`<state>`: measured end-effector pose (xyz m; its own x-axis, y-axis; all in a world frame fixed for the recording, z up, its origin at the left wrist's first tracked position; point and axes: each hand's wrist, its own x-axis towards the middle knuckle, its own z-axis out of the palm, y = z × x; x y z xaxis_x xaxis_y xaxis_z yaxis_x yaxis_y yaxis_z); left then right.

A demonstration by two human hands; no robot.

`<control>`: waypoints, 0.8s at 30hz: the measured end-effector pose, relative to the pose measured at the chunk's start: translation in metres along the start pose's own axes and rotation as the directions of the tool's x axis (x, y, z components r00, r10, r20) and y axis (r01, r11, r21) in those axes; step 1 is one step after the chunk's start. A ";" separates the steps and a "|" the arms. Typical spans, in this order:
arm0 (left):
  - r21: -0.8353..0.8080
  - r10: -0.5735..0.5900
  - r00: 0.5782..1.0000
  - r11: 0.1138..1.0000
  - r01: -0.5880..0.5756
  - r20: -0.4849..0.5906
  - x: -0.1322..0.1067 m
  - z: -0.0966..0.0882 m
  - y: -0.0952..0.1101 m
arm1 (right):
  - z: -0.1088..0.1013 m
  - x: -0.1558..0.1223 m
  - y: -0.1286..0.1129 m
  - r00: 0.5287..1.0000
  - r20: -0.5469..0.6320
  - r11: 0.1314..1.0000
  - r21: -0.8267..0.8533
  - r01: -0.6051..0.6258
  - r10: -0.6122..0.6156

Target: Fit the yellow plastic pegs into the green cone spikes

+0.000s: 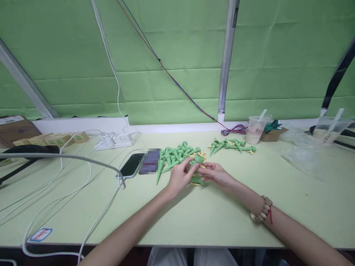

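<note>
Pale tabletop (249,221) is stretching beneath both hands. Green parts (197,180) are lying just below the hands, at the near side. The left hand (179,174) is gripping a green piece (198,159) with a round head, while the right hand (215,173) is pinching a small yellow part (202,166) against it. Just beyond, leftward, a pile of green spikes (160,169) is lying beside a dark, pixelated item (149,161). Farther right, a smaller spike group (230,146) is lying near a drink cup (254,132); green fabric (172,88) is hanging behind.
</note>
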<state>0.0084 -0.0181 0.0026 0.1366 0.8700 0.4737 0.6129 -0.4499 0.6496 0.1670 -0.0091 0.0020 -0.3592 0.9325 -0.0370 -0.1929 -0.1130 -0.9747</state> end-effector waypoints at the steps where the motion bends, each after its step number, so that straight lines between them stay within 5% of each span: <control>1: 0.009 -0.003 1.000 1.000 0.003 0.003 0.000 0.001 0.000 | 0.000 0.001 0.002 0.997 -0.048 0.997 -0.053 0.058 -0.061; 6: -0.065 -0.046 0.998 0.997 0.048 0.041 -0.001 0.002 0.004 | 0.001 -0.001 0.005 0.890 -0.149 0.863 -0.356 0.357 -0.430; 11: -0.172 -0.083 0.995 0.981 0.092 0.063 -0.001 0.002 0.007 | 0.003 -0.006 0.001 0.786 -0.091 0.688 -0.552 0.471 -0.611; 14: -0.232 -0.107 0.994 0.966 0.113 0.037 0.000 0.001 0.006 | 0.002 -0.005 -0.003 0.869 -0.118 0.807 -0.446 0.386 -0.481; 17: -0.224 -0.100 0.995 0.970 0.095 -0.008 0.002 -0.001 0.003 | 0.000 -0.002 -0.007 0.985 -0.076 0.965 -0.223 0.136 -0.156; 19: -0.188 -0.077 0.997 0.979 0.076 0.001 0.002 -0.001 0.002 | -0.002 0.000 -0.007 1.000 0.009 0.995 -0.101 -0.008 0.009; 21: -0.135 -0.055 0.998 0.989 0.057 0.015 0.001 -0.001 0.001 | -0.003 0.001 -0.005 0.996 0.073 0.998 -0.026 -0.050 0.051; 24: -0.059 -0.042 0.999 0.997 0.042 0.008 0.001 -0.001 -0.001 | -0.003 0.000 -0.002 0.997 0.065 0.998 -0.052 0.043 -0.040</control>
<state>0.0070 -0.0173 0.0029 0.1170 0.8896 0.4414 0.5710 -0.4239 0.7030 0.1700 -0.0073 0.0037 -0.4099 0.9120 0.0163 -0.1605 -0.0546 -0.9855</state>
